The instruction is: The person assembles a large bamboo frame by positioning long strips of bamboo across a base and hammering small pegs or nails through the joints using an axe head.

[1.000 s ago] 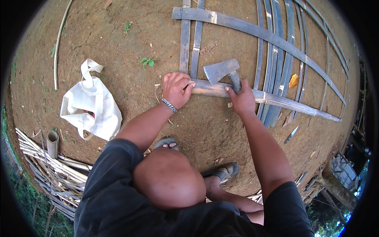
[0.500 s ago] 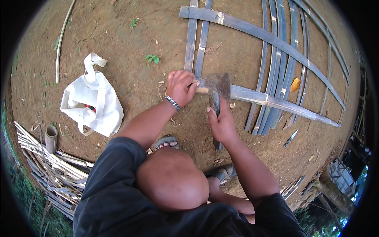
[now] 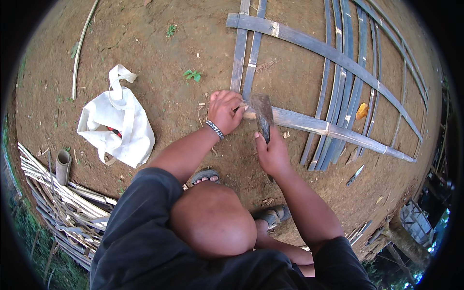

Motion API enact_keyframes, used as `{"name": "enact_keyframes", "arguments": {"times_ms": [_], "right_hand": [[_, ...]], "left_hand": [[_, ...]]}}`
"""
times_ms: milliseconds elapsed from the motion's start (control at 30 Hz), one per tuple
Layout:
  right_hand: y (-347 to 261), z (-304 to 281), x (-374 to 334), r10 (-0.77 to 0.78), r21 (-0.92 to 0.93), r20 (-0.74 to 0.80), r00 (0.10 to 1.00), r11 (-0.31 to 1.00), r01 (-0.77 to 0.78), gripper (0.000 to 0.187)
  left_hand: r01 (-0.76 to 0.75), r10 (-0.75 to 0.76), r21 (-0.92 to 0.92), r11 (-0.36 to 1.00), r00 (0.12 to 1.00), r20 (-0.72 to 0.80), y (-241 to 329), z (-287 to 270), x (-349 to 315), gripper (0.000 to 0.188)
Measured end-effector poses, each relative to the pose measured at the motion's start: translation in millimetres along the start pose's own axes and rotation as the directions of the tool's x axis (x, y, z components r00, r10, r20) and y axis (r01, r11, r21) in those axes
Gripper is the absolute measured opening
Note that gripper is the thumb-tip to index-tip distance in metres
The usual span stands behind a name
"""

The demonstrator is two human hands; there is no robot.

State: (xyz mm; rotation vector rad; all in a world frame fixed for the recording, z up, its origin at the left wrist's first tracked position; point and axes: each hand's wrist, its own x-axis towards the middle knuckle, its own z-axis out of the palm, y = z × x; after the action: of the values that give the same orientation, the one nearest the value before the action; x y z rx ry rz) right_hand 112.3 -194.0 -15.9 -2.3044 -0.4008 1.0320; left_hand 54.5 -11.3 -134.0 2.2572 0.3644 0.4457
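My right hand (image 3: 273,153) is wrapped round the handle of a hatchet (image 3: 261,102), whose rusty metal head stands just right of my left fingertips. My left hand (image 3: 226,113), with a chain bracelet on its wrist, rests over the left end of a bamboo pole (image 3: 309,123). Its thumb and forefinger are pinched together there; whatever small thing they hold is too hidden to name. Two upright bamboo slats (image 3: 252,58) run from beneath that hand to the far edge. A long dark bamboo slat (image 3: 309,40) crosses over them farther away.
Several more bamboo slats (image 3: 346,82) lie crosswise under the pole at right, with a knife (image 3: 355,175) near them. On the left are a white cloth bag (image 3: 133,137), a bamboo tube (image 3: 63,166) and a pile of split bamboo (image 3: 63,208). My knee (image 3: 212,220) is bent below my hands.
The hatchet has turned, so its head now shows narrower and a little to the left. My left hand stays at the pole's end. The whole view has shifted slightly.
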Motion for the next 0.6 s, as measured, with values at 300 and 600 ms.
{"name": "enact_keyframes", "arguments": {"times_ms": [300,600], "right_hand": [[-4.8,-0.7,4.2,0.033,-0.075,0.019,0.999,0.997,-0.032,0.059],[-11.8,0.8,5.0,0.065,-0.14,0.039,0.997,0.988,-0.059,0.059]], "left_hand": [[0.016,-0.016,-0.011,1.0,1.0,0.014,3.5,-3.3,1.6,0.01],[0.008,-0.008,0.004,1.0,1.0,0.025,1.9,-3.2,0.1,0.01]]}}
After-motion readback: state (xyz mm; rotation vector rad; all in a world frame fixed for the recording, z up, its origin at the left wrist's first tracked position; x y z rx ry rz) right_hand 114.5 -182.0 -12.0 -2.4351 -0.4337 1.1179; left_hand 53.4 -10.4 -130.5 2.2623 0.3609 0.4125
